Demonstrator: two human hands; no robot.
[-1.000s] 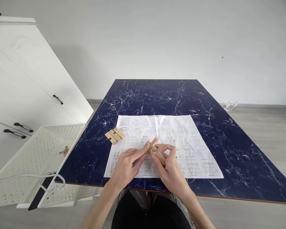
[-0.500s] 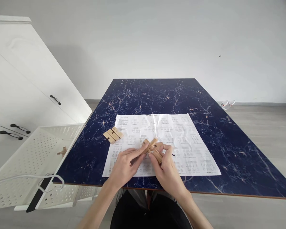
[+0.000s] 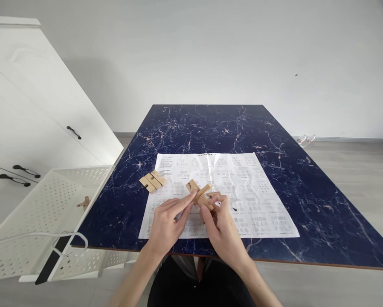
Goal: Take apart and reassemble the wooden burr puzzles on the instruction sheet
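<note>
Between my two hands, just above the printed sheet, are notched wooden puzzle pieces crossing one another; one bears a dark mark at its upper end. My left hand pinches them from the left with thumb and forefinger. On the other side my right hand is closed on the lower right end, its fingers covering part of the wood. Left of my hands, several notched wooden blocks lie side by side, partly on the sheet's left edge and partly on the table.
The sheet lies on a dark blue marble-patterned table. At the left stand a white cabinet and a white perforated basket with a wooden piece in it. A white cable hangs over the basket near the table corner.
The held wooden pieces have turned, so the marked piece now lies across the other with its broad face up. Both hands stay at nearly the same spot.
</note>
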